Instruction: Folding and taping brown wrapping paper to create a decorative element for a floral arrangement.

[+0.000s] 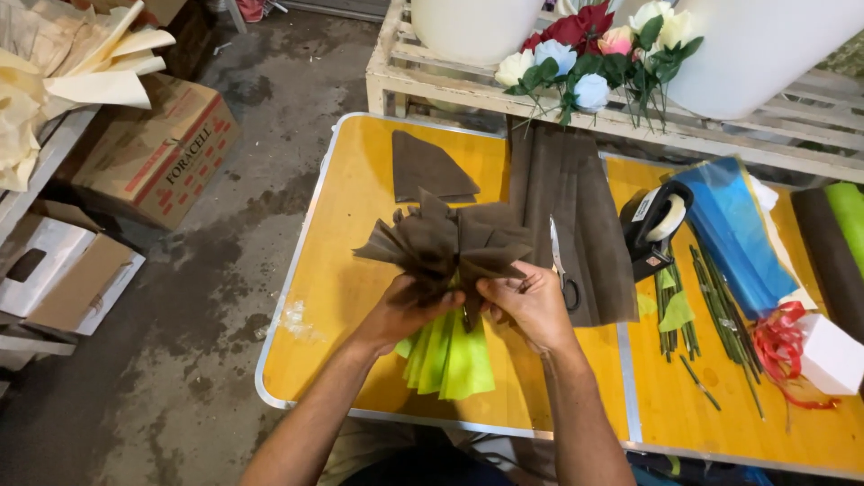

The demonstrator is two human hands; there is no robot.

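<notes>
My left hand (402, 310) and my right hand (531, 304) both grip a pleated fan of brown paper (445, 243) held above the yellow folding table (333, 279). The brown folds spread up and outward from the pinch point between my hands. A bunch of lime-green folded paper (450, 355) hangs below my hands, its top hidden by my fingers. A single folded brown sheet (427, 169) lies flat further back on the table.
A stack of brown sheets (576, 216) with scissors (562, 270) on it lies to the right. A black tape dispenser (655, 225), green stems (711, 310), blue wrap roll (733, 229) and red ribbon (781, 346) sit beyond. Artificial flowers (594, 54) rest on a wooden pallet (396, 76). Cardboard boxes (153, 153) stand on the floor at left.
</notes>
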